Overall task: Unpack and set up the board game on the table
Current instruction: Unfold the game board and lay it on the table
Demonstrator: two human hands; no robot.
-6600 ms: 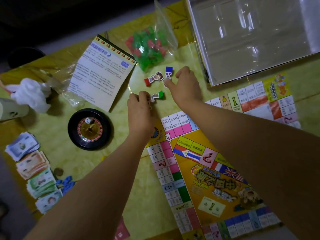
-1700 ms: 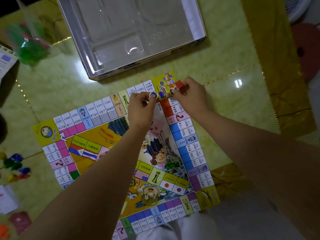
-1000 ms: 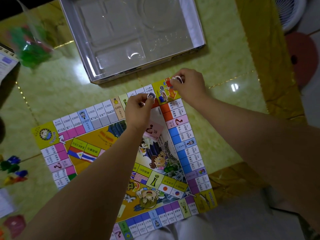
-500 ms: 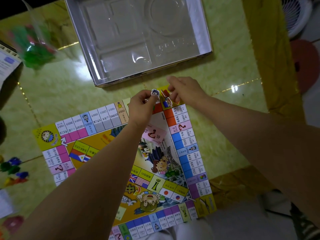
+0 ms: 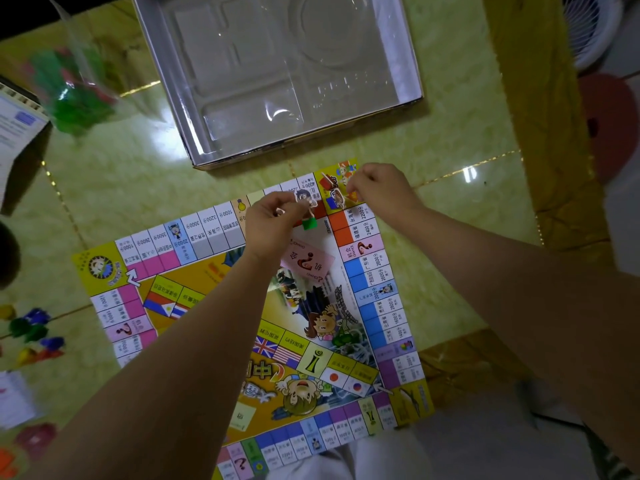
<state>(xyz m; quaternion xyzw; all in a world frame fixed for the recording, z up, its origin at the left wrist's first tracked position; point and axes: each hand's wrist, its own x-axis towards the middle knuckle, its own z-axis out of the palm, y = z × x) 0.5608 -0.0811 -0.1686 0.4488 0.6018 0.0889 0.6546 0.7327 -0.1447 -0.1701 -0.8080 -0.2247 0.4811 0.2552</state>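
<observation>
The colourful game board (image 5: 214, 282) lies flat on the table. My left hand (image 5: 273, 223) pinches a character pawn with a green base (image 5: 306, 206) just above the board's far edge, near the yellow corner square. On that corner square stand a red-based pawn (image 5: 327, 183) and a blue-based pawn (image 5: 336, 199). My right hand (image 5: 379, 188) hovers at that corner with curled fingers right beside the blue-based pawn; whether it touches it is unclear. A pink question-mark card (image 5: 308, 263) rests on the board under my left wrist.
The open game box with its clear plastic insert (image 5: 277, 71) sits beyond the board. A bag of green and red houses (image 5: 76, 84) and the rule sheet (image 5: 17, 126) lie far left. Small coloured tokens (image 5: 31, 330) are at the left edge. A fan (image 5: 588, 26) stands off the table.
Earlier both hands were at the loose pawns by the house bag. They carried pawns to the board's far corner; the right hand set its pawns there, and the left still holds the green-based one.
</observation>
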